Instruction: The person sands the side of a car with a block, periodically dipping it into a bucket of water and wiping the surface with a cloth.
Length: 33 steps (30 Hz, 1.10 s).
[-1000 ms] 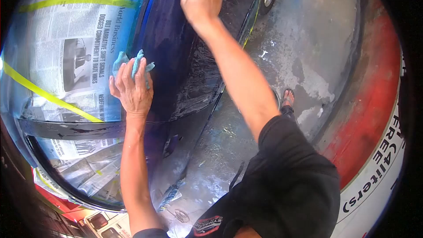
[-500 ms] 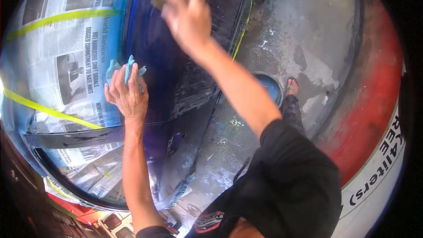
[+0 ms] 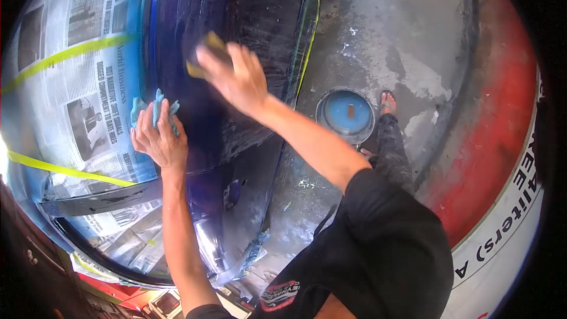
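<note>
My right hand grips a small yellow-brown sanding pad and presses it flat on the wet dark blue car panel. My left hand rests on the panel's left edge with a light blue rag bunched under its fingers. Both hands lie on the car body, about a hand's width apart. The panel is streaked with wet residue around the pad.
Newspaper held by yellow tape masks the car windows at left. A round bucket of blue water stands on the wet concrete floor by my sandalled foot. A red and white barrier curves at right.
My right hand has slid the pad down the panel toward me and to the left. The left hand with the rag stayed put. The bucket has come into view.
</note>
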### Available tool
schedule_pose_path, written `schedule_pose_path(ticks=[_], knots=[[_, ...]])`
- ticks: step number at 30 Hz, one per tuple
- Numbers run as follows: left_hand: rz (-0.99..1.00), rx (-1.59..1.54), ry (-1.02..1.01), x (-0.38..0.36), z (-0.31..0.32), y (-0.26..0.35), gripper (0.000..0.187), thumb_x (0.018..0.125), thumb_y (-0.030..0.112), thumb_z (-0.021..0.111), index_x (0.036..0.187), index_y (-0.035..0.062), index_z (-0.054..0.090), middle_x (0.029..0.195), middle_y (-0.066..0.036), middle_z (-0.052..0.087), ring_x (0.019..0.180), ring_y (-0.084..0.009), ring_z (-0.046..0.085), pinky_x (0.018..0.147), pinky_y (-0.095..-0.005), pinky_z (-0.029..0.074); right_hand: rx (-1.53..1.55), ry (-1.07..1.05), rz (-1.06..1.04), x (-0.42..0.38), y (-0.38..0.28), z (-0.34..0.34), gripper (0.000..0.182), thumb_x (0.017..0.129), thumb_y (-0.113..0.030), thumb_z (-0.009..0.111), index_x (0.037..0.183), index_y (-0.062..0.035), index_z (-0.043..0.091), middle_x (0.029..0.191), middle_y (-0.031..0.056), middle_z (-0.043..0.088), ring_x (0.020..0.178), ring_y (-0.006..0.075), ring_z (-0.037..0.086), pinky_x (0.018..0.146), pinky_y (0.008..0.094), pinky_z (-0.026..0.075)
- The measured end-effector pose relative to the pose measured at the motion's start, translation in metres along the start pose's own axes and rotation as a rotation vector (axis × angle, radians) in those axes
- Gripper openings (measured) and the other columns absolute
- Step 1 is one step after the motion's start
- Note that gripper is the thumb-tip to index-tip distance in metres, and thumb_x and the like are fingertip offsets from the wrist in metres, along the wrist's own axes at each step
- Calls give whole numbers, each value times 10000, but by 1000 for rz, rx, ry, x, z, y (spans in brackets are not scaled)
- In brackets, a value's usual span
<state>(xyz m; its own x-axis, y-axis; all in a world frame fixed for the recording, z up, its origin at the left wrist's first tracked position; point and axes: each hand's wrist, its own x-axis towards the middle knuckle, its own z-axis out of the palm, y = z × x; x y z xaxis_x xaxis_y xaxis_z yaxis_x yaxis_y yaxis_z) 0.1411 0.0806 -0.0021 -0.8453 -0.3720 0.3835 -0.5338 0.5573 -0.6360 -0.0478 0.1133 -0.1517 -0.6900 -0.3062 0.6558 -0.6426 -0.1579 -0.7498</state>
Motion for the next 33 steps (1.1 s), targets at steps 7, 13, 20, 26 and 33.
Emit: schedule_pose_path(ticks=[7, 13, 20, 26, 33], knots=[[2, -3, 1, 2, 4, 2, 451, 956, 244, 727, 1402, 281, 675, 1441, 2, 604, 1380, -237, 532, 1212, -526, 268, 41, 48, 191, 119, 61, 14, 589, 908, -291, 820, 1453, -325, 597, 1071, 188, 638, 940, 382, 657, 781, 511, 525], [3, 4, 10, 1, 4, -1, 457, 942, 230, 737, 1390, 292, 679, 1438, 10, 609, 1385, -237, 529, 1214, -524, 267, -23, 26, 20, -7, 1, 6, 669, 849, -315, 866, 1457, -340, 586, 1053, 116, 618, 895, 300, 648, 714, 450, 503], [11, 4, 8, 4, 2, 1, 413, 987, 239, 708, 1400, 256, 683, 1447, -18, 612, 1394, -257, 527, 1199, -533, 290, 19, 23, 188, 122, 81, 10, 610, 907, -312, 828, 1470, -307, 594, 1105, 193, 638, 979, 379, 668, 798, 510, 533], [23, 10, 13, 4, -1, 0, 407, 1006, 244, 687, 1413, 238, 680, 1451, -40, 608, 1404, -260, 524, 1205, -532, 281, 83, -33, 195, 61, 54, 9, 678, 894, -308, 840, 1515, -298, 566, 1169, 195, 604, 1030, 407, 644, 841, 524, 541], [2, -3, 0, 4, -2, 1, 372, 998, 255, 689, 1370, 265, 693, 1427, -12, 617, 1376, -254, 536, 1214, -526, 274, 21, 35, 362, 219, 123, 20, 591, 994, -262, 722, 1541, -203, 509, 1223, 283, 637, 1081, 488, 666, 905, 549, 556]])
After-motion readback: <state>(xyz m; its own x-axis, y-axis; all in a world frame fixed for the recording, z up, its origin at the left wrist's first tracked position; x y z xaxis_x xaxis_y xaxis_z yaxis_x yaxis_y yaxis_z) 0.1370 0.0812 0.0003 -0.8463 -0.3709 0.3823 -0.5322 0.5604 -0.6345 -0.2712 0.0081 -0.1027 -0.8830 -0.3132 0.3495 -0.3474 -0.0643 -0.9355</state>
